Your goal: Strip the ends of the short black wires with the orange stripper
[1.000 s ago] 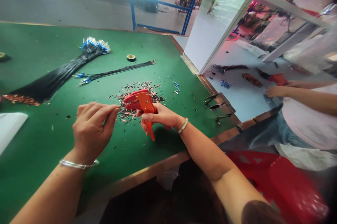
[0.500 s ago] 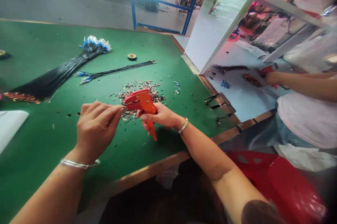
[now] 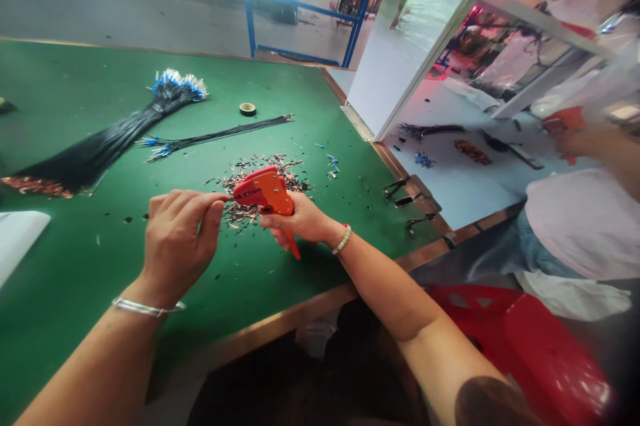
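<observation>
My right hand is wrapped round an orange crimping tool, held just above the green table. My left hand pinches something thin, too small to make out, and its fingertips meet the tool's jaw. Under the tool lies a heap of small metal terminals and wire scraps. Further back lie a thick bundle of black wires with blue ends and a thin bundle.
A small tape roll sits behind the thin bundle. A white sheet lies at the left edge. Metal clamps stand at the table's right corner. A co-worker at the right bench holds an orange tool. A red stool is beside me.
The crimping tool has shifted a little left and up toward my left fingertips. The co-worker's hand and tool have risen up and to the right.
</observation>
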Tool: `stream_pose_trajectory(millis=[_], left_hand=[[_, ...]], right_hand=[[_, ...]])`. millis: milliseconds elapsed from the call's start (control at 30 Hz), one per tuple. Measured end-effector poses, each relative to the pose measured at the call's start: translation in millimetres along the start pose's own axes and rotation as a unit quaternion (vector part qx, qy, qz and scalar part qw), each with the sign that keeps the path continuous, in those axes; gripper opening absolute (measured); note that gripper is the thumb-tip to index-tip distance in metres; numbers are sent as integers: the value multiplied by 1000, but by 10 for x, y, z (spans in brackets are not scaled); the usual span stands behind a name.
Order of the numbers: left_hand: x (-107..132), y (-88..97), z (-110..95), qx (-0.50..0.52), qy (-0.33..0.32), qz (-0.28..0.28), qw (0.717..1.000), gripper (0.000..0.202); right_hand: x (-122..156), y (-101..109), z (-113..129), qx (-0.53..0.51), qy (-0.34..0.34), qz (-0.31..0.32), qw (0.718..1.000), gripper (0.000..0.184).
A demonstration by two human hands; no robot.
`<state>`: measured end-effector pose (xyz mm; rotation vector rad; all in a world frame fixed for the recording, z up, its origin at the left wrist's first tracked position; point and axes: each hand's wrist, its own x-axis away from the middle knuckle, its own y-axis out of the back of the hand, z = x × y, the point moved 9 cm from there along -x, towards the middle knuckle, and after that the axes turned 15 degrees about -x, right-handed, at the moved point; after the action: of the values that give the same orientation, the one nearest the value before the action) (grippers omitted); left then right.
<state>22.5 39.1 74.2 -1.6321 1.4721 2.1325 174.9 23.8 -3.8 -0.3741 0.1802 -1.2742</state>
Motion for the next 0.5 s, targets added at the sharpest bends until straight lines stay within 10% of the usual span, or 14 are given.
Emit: stream_pose_trajectory(millis=[500], left_hand=[[11,111,101,-6,47,-31,998,5]], right_hand=[[96,136,375,39,51,0,998,49]])
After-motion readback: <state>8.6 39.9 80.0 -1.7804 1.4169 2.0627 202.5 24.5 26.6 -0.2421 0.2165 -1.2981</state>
